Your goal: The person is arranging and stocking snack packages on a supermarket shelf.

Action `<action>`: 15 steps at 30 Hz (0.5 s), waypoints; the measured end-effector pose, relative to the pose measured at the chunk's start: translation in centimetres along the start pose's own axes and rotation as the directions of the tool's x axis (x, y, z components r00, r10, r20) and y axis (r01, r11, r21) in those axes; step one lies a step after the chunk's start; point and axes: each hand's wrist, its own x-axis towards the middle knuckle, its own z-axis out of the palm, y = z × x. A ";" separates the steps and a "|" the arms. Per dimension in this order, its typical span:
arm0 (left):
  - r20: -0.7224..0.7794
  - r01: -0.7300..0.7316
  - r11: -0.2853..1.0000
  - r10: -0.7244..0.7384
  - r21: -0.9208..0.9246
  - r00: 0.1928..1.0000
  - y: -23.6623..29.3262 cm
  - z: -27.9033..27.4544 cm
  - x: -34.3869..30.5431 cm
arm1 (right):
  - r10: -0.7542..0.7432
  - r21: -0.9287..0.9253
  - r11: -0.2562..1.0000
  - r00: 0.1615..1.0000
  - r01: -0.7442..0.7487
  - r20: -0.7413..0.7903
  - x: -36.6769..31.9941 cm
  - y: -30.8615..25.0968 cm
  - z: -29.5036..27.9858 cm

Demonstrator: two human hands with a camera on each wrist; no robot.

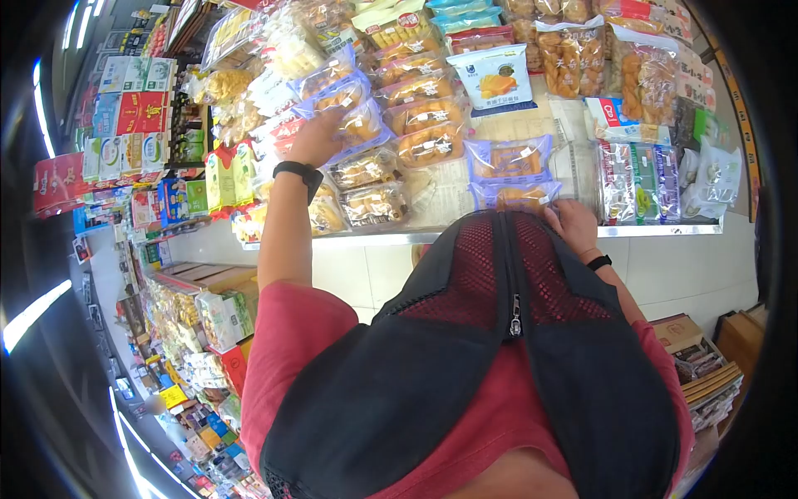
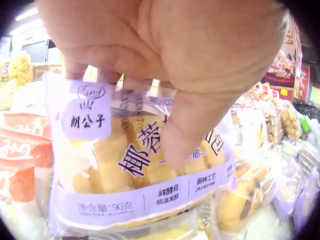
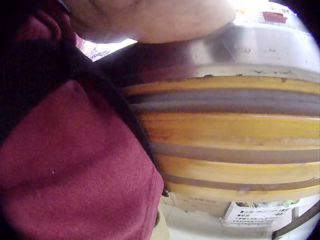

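My left hand point(image 1: 317, 138) reaches to the left part of the display table and grips a purple-edged bag of bread point(image 2: 150, 200). In the left wrist view its thumb lies across the printed front, while the other fingers go behind the top edge. Similar purple bread bags point(image 1: 332, 96) lie just beyond that hand. My right hand point(image 1: 573, 226) rests at the table's metal front edge point(image 3: 250, 52), beside a purple bread bag point(image 1: 515, 196) partly hidden by my black mesh vest. Behind that bag lies another purple bread bag point(image 1: 509, 158).
Rows of packaged buns point(image 1: 428, 143) and dark-wrapped cakes point(image 1: 371, 204) fill the middle left. A white-and-blue bag point(image 1: 492, 79) stands farther back. Upright colourful packs point(image 1: 640, 183) are at the right. Shelves of boxed goods point(image 1: 133, 112) stand at the left.
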 end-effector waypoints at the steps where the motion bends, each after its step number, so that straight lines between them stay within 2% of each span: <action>1: -0.003 -0.006 1.000 0.006 0.001 1.000 -0.3 0.7 0.3 | 0.004 -0.002 1.000 1.000 -0.004 -0.005 0.0 0.0 0.0; 3: -0.014 0.059 0.996 -0.058 0.074 0.998 -0.6 1.5 0.8 | 0.011 0.012 1.000 0.999 -0.010 -0.035 -0.1 -0.2 -0.1; 4: -0.081 -0.008 0.995 0.016 0.103 0.997 -0.7 1.7 0.6 | 0.018 0.012 1.000 0.999 -0.017 -0.038 -0.1 -0.2 0.0; 7: -0.032 0.029 0.995 -0.026 0.099 0.999 -1.1 0.9 0.9 | 0.033 0.008 0.999 0.999 -0.033 -0.020 -0.1 -0.3 0.0; 12: -0.037 0.030 0.992 -0.026 0.125 0.999 -1.5 0.5 0.8 | 0.030 0.000 1.000 1.000 -0.030 -0.003 -0.1 0.1 0.3; 15: 0.028 0.089 0.983 -0.095 0.160 0.995 -0.7 0.5 0.7 | 0.034 0.014 0.999 0.999 -0.035 0.008 -0.1 0.1 0.2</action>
